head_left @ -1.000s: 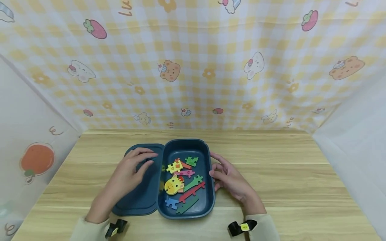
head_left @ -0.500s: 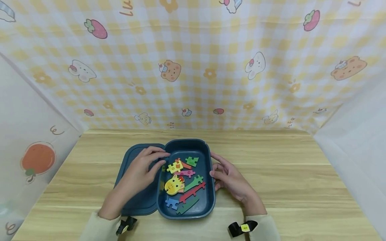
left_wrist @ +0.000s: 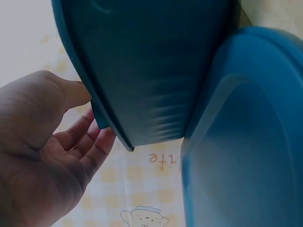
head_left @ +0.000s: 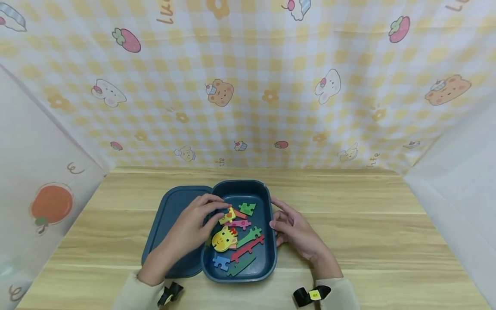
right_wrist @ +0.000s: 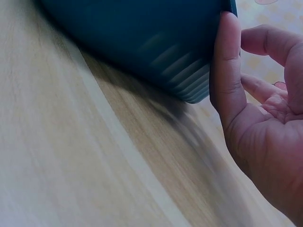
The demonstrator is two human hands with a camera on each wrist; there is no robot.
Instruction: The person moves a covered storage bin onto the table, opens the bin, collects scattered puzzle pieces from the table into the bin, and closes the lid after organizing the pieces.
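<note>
A dark blue lidded box stands on the table with its lid folded flat to the left. Puzzle pieces lie inside: a yellow giraffe head, a yellow piece, and several green, red, pink, orange and blue ones. My left hand reaches across the hinge side, fingertips and thumb apart, close over the yellow piece and partly covering it. The left wrist view shows that hand at the box's rim. My right hand rests at the right rim, its thumb against the outer wall.
The wooden table stretches out on both sides of the box. A yellow checked cloth hangs along the back edge, and pale sheets stand at the sides.
My left hand has moved right, from above the lid to over the yellow piece inside the box. The right hand stays at the box's rim, and the pieces lie as before.
</note>
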